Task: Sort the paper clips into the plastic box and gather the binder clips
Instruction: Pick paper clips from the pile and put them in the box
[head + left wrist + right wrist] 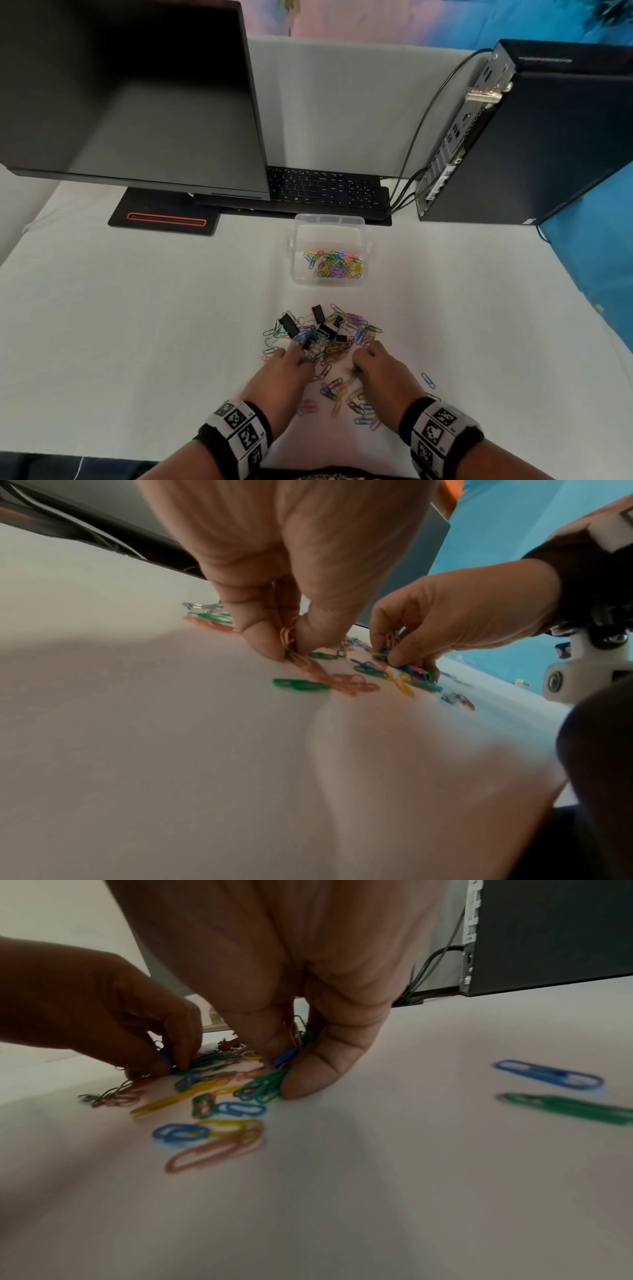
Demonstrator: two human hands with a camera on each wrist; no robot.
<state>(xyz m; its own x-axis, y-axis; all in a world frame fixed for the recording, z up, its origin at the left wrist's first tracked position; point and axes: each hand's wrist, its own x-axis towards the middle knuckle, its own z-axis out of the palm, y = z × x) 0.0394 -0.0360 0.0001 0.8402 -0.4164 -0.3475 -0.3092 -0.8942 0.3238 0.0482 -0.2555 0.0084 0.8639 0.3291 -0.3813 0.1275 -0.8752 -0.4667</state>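
A heap of coloured paper clips point(356, 330) mixed with black binder clips point(288, 325) lies on the white table, in front of a clear plastic box point(329, 224) that holds several paper clips. My left hand point(291, 368) is at the heap's near left edge and pinches a few paper clips point(287, 642) between thumb and fingers. My right hand point(373, 365) is at the near right edge and pinches a bunch of green and blue paper clips point(274, 1080). More loose clips point(342, 397) lie between my wrists.
A dark monitor point(130, 96) on its stand is at the back left, with a keyboard point(325, 190) behind the box. A black computer tower point(534, 130) with cables stands at the back right. A single blue clip point(428, 380) lies right of my right hand.
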